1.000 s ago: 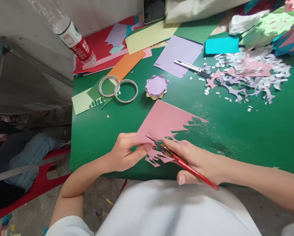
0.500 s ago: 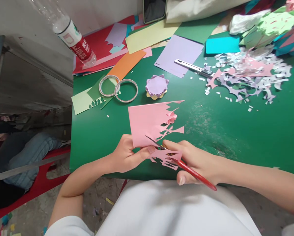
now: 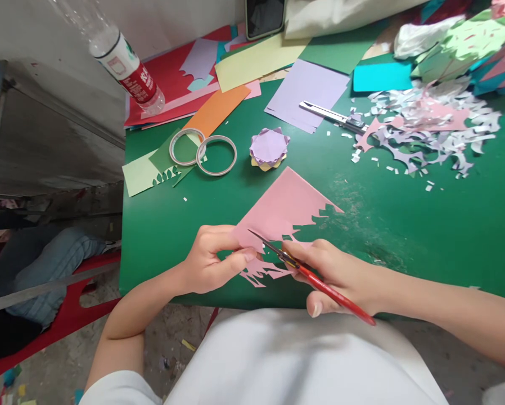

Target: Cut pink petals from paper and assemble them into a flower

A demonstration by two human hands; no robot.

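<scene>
2 tape rolls [image 3: 216, 156] left of folded ornament [image 3: 270, 147]; cutter [image 3: 332, 117] on paper sheets [image 3: 305, 90] behind; scraps [image 3: 436, 126] right

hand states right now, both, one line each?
Left hand: closed, pinching the pink paper between thumb and fingers.
Right hand: closed on the red-handled scissors, blades at the paper.

You have a green table [image 3: 172, 225] beneath you, against a pale, marked wall [image 3: 185, 19]. Left, a red seat [image 3: 62, 329], likely plastic, stands above a grey floor [image 3: 163, 332] littered with coloured scraps [image 3: 12, 374]. Soft light leaves a dull sheen across your tabletop.
</scene>
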